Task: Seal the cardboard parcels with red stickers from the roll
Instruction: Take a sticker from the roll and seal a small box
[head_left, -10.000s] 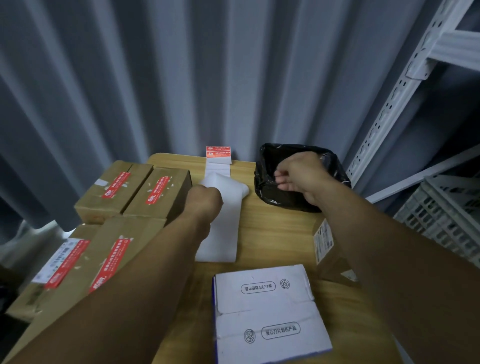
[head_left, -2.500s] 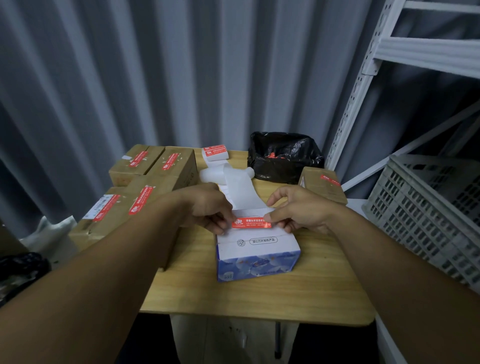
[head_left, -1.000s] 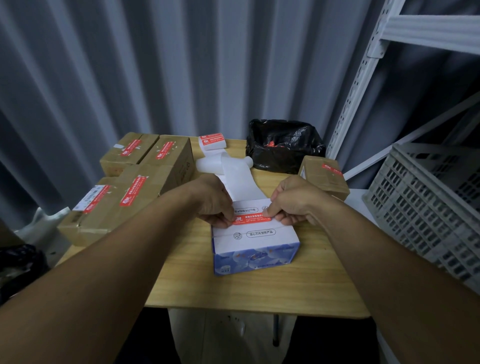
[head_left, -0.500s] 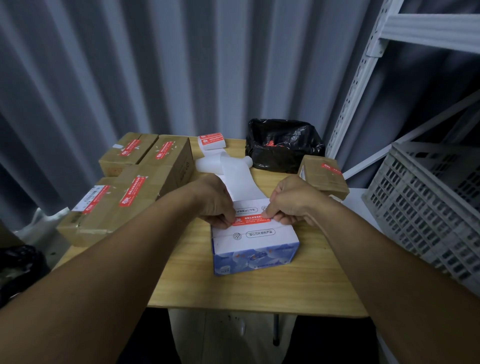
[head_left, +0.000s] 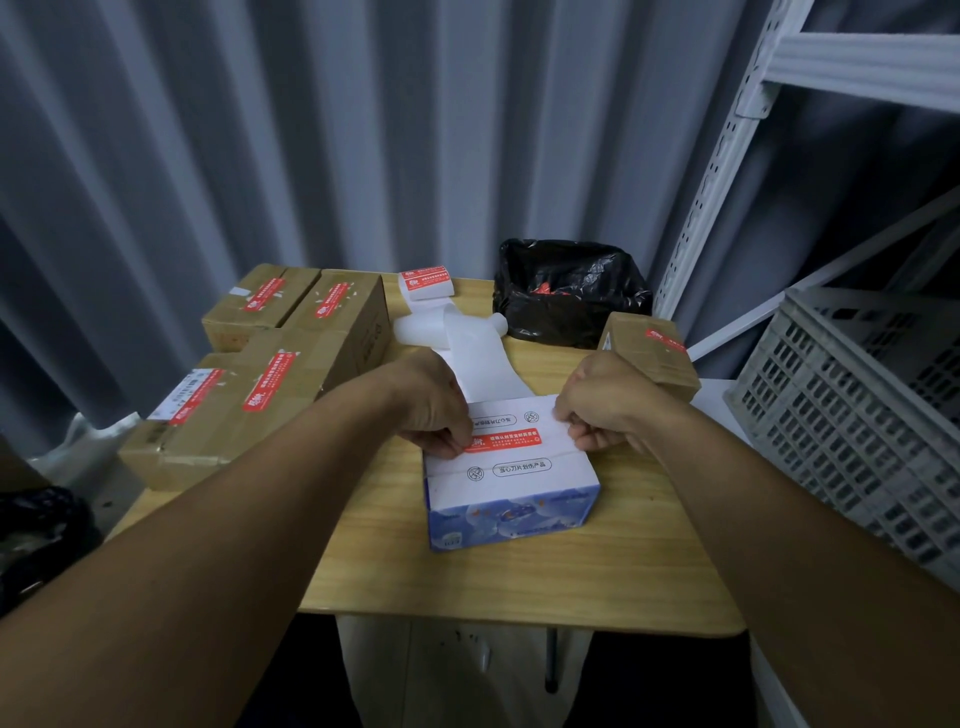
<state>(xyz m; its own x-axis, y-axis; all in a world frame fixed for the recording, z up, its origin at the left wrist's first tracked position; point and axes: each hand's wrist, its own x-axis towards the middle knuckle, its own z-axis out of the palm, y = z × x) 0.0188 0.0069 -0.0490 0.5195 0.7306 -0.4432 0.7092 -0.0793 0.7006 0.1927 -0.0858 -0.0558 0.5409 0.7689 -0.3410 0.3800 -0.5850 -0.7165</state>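
Wooden table (head_left: 519, 582), parcels (head_left: 270, 384), grey curtain (head_left: 260, 130), shelving (head_left: 857, 67)

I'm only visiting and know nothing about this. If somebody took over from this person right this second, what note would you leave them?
Left hand: curled fingers pinch the left end of the red sticker on the white and blue box.
Right hand: fingers curled on the box top just off the sticker's right end; what they hold is unclear.
Sticker roll sits at the far edge of the table, backing strip trailing to the box.
Done: brown parcels at left and the small parcel at right carry red stickers.
Left: smooth this sticker down flat on the box top.
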